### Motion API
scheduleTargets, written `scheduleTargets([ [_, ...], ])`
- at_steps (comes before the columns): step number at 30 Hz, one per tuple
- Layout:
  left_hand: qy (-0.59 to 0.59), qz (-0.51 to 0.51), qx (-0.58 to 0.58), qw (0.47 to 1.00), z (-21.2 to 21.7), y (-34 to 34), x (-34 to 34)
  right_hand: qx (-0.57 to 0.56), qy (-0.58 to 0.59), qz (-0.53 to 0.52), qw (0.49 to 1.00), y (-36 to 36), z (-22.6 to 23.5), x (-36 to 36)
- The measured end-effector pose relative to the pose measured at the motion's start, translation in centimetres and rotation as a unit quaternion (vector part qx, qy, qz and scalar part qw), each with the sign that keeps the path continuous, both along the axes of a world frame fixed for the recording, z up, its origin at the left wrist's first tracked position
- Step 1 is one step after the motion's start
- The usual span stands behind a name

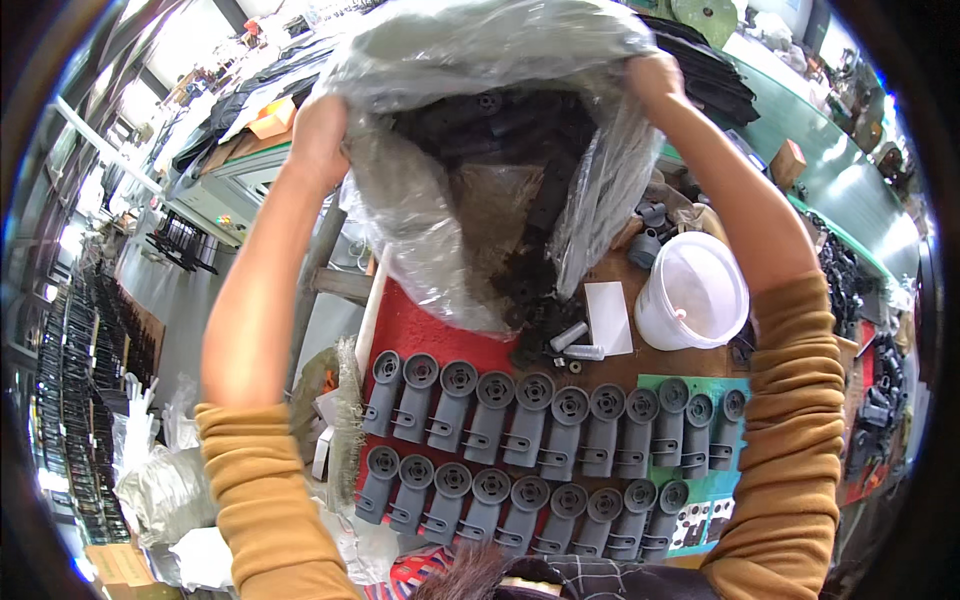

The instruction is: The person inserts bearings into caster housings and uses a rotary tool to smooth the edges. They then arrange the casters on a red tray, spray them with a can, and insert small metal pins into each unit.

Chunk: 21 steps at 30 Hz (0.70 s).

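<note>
A large clear plastic bag point(405, 210) is held up over the far side of the table, its mouth tipped toward me. My left hand point(322, 135) grips its left edge, fingers partly hidden. On the opposite edge, my right hand point(655, 82) is closed round the plastic. Dark parts point(550, 150) show inside the bag, and a trail of small black pieces point(545, 325) runs from the mouth onto the table. Nearer me, grey plastic caster-like parts with round heads stand in a back row point(495, 400) and a front row point(490, 490).
A white bucket point(688, 325) stands right of the bag, beside a white card point(609, 320) and two small grey cylinders point(583, 351). Red point(400, 320) and green point(727, 390) sheets cover parts of the tabletop. Racks of dark parts point(90, 390) stand at left.
</note>
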State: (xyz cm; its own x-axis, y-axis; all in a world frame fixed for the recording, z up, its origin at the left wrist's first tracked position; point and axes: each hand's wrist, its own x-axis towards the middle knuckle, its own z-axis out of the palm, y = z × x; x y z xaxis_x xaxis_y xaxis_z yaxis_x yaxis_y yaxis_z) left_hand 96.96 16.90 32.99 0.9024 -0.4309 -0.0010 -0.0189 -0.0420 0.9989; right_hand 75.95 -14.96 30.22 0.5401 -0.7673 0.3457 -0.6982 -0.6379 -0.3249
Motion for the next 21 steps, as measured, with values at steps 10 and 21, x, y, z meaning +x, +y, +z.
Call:
scheduleTargets([
  [10, -0.24, -0.022, 0.105, 0.965, -0.6, 1.0, 2.2, -0.333, -0.152, 0.153, 0.918, 6.1, -0.2, -9.2],
  [21, -0.782, -0.292, 0.017, 0.55, -11.9, 3.1, -4.2, -0.13, 0.14, 0.264, 0.945, 7.2, -5.1, 5.6],
])
